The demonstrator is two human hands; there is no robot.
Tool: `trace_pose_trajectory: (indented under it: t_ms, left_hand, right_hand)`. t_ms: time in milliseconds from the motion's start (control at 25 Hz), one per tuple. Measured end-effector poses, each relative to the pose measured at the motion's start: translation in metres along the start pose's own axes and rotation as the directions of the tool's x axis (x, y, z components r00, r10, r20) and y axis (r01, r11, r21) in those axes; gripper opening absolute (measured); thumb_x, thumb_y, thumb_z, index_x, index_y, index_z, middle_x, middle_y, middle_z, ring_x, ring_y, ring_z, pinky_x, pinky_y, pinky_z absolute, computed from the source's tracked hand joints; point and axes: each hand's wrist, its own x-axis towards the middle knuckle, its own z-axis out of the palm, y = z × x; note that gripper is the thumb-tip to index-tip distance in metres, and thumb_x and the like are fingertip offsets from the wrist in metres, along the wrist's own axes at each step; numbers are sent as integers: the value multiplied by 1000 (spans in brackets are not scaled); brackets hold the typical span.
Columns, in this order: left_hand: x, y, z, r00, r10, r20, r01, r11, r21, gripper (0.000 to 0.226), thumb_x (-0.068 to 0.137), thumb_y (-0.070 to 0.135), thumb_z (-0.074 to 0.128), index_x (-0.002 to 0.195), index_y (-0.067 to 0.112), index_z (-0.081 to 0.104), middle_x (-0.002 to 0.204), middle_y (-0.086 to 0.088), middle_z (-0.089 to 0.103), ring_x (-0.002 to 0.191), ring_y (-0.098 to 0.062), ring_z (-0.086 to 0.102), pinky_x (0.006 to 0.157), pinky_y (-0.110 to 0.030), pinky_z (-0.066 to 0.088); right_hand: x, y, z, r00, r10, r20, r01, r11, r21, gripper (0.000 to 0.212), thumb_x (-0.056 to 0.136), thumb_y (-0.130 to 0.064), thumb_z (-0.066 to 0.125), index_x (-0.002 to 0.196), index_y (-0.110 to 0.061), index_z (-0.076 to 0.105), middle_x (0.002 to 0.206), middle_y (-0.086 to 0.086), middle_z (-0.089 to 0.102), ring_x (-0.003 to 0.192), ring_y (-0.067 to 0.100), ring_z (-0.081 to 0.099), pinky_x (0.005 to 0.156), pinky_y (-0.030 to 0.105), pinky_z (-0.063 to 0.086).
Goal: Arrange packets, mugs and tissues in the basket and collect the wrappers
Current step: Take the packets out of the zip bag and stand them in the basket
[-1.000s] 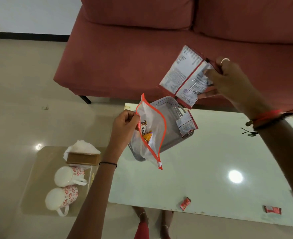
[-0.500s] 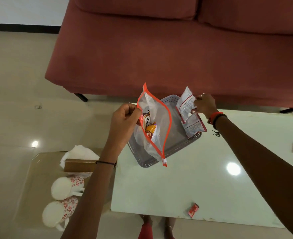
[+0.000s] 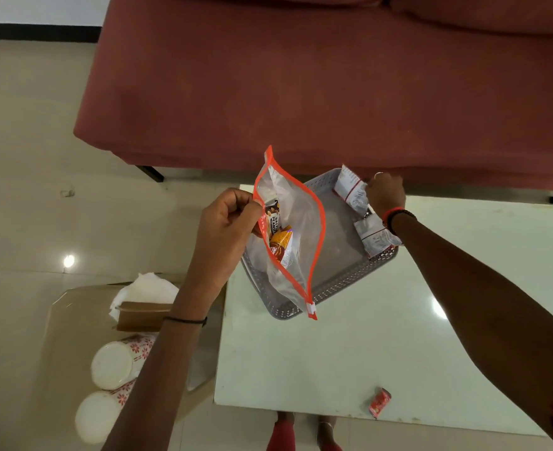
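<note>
A: We find the basket middle bare; the pouch hangs over its left half.
B: Packets and our right hand crowd its right wall. Table front lies open.

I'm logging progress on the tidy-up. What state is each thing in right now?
Zip pouch: open, held up by left hand, snack packets inside.
Basket: on white table, two packets in.
Far packet: in right hand grip.
Near packet: leaning on basket wall.
Mugs: outside basket.
Red wrapper: uncollected.
</note>
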Motion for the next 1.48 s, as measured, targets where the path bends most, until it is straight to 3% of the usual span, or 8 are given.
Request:
trace_pose_trajectory:
  t_ms: [120, 440, 680, 880, 1000, 1160, 1360, 1480]
  left_hand:
    - [-1, -1, -1, 1000, -10, 1, 10, 1000, 1, 19, 91, 14, 53, 74, 21, 57, 71, 2, 64, 61, 0, 63, 61, -12, 54]
    - [-6, -6, 0, 999, -33, 1, 33, 999, 8, 15, 92, 16, 52, 78, 16, 58, 74, 0, 65, 64, -3, 65, 64, -13, 55]
    - [-7, -11, -2, 999, -34, -1, 34, 999, 22, 12, 93, 15, 51, 87, 9, 59, 77, -2, 65, 73, -14, 64, 65, -15, 55]
    - [-12, -8, -2, 1000, -25, 16, 25, 1000, -1, 17, 92, 15, 51, 77, 20, 58, 75, 0, 65, 68, -10, 65, 63, -12, 55]
    - [-17, -7, 1, 1000, -29, 12, 29, 1000, 2, 16, 92, 14, 52, 77, 14, 58, 74, -3, 64, 67, -10, 64, 64, -16, 55]
    - [-26, -3, 7, 1000, -23, 8, 22, 997, 73, 14, 91, 16, 53, 79, 13, 57, 72, 3, 62, 64, -1, 62, 59, -6, 50]
    - [-44, 7, 10, 1000, -13, 17, 13, 998, 54, 11, 89, 7, 53, 81, 3, 59, 65, -2, 61, 52, 2, 58, 54, -7, 48]
    - [-56, 11, 12, 1000, 17, 13, -18, 995, 102, 12, 89, 9, 54, 82, 1, 59, 68, -8, 61, 57, -1, 58, 56, -8, 49]
  right_hand:
    - [-3, 7, 0, 1000, -4, -28, -1, 984, -178, 22, 88, -4, 52, 104, 6, 63, 112, 26, 62, 110, 41, 54, 91, 47, 48]
    - [6, 13, -6, 985, 125, 116, -118, 991, -63, 28, 91, -12, 57, 112, 6, 61, 116, 23, 65, 109, 36, 61, 96, 42, 50]
    - [-2, 9, -2, 999, -10, 38, 22, 948, -319, 32, 89, -20, 61, 113, 1, 59, 116, 22, 62, 115, 37, 51, 94, 45, 45]
    - [-14, -11, -34, 999, -31, 17, 32, 998, -56, 36, 86, -24, 66, 110, 3, 60, 116, 22, 61, 110, 34, 56, 95, 43, 46]
    - [-54, -50, -79, 977, -211, -23, 209, 941, 266, 19, 86, -17, 65, 94, 0, 66, 93, 10, 69, 80, 14, 61, 72, 21, 50]
    - [-149, -90, -146, 808, -575, 125, 473, 761, 444, 7, 81, -19, 71, 81, -26, 73, 69, -14, 66, 55, -9, 59, 51, 0, 43]
    - [-205, -120, -120, 533, -668, 520, 698, 694, 177, 24, 94, -6, 52, 109, -3, 69, 101, 9, 71, 88, 19, 67, 76, 15, 49]
    - [-211, -123, -83, 439, -652, 619, 830, 558, -1, 29, 97, -3, 37, 113, 6, 59, 93, 17, 63, 86, 27, 61, 79, 29, 40]
